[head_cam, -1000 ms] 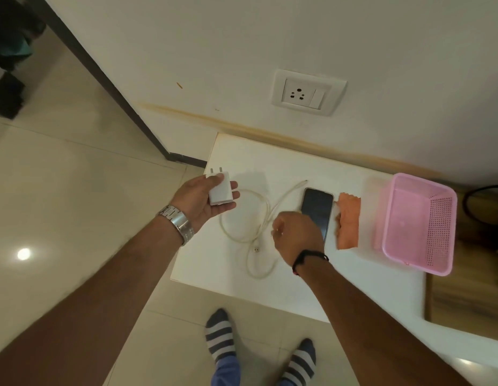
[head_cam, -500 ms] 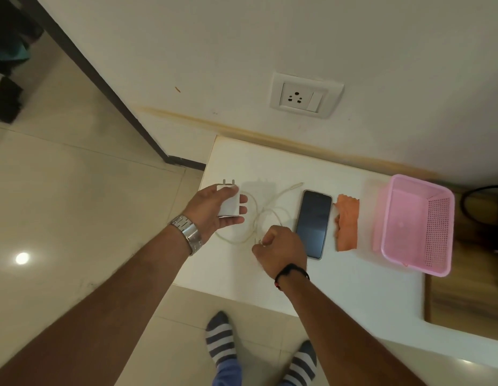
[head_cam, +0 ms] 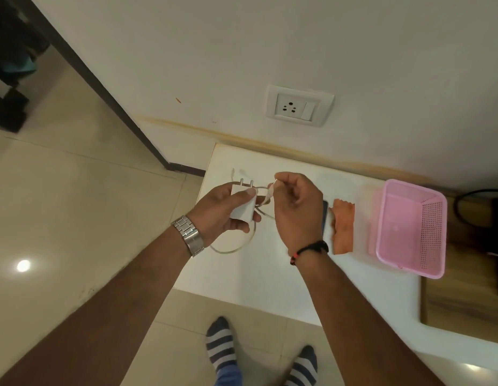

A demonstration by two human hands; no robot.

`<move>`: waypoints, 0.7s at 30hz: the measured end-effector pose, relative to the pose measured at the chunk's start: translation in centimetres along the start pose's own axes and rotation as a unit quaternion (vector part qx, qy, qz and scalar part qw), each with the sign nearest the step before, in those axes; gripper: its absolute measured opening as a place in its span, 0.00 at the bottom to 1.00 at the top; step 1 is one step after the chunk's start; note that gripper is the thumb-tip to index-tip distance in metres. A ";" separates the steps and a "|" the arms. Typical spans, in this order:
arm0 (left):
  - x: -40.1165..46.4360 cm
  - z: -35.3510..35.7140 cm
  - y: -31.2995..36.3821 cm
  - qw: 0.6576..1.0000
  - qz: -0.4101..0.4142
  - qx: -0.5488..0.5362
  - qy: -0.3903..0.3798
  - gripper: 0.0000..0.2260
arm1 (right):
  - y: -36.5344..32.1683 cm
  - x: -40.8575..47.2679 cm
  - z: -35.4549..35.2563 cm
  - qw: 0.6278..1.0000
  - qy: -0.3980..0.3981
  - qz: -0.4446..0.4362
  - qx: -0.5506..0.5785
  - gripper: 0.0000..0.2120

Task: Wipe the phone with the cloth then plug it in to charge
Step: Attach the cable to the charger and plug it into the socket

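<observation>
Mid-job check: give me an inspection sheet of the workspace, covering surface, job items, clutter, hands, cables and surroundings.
Surface: white table against the wall.
Job's things: phone flat on the table, mostly hidden by the right hand; orange cloth beside it; white charger with pins up.
Clutter: empty pink basket right of the cloth.
Hands: left hand in a grip around the charger; right hand pinching the cable end.
Cables: white cable looping on the table.
Surroundings: wall socket unoccupied; tiled floor; striped socks.
</observation>
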State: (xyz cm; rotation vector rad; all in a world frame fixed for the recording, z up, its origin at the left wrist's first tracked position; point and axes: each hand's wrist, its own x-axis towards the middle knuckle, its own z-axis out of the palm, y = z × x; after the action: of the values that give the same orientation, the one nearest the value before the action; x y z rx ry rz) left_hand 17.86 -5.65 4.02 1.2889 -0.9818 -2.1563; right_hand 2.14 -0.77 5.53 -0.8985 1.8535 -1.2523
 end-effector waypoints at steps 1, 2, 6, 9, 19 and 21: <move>-0.1 0.1 0.2 1.000 0.000 0.027 -0.006 0.09 | -0.4 0.4 -0.1 1.000 -0.001 0.004 0.014 0.06; -0.2 0.1 0.3 0.999 0.001 0.049 -0.011 0.09 | -0.8 0.8 -0.2 1.000 0.000 0.012 0.027 0.07; -0.7 -0.1 0.9 0.998 0.000 0.064 -0.010 0.12 | -2.3 2.4 -1.0 0.994 0.013 0.063 0.088 0.09; -1.3 -0.2 1.5 0.999 -0.008 -0.021 -0.046 0.15 | -3.6 2.6 -1.3 0.978 0.003 0.131 0.165 0.09; -1.4 1.1 2.8 0.996 0.008 -0.083 -0.031 0.17 | -4.9 1.5 -1.9 0.974 -0.122 0.135 0.135 0.10; -1.2 1.2 2.9 0.992 0.005 -0.122 0.039 0.19 | -5.3 1.6 -2.0 0.979 -0.073 0.121 0.144 0.10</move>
State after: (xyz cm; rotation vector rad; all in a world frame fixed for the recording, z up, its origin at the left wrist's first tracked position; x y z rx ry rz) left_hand 17.39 -6.28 7.31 1.2342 -0.6679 -2.1241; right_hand 0.40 -2.72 10.78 -0.5726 1.5635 -1.2257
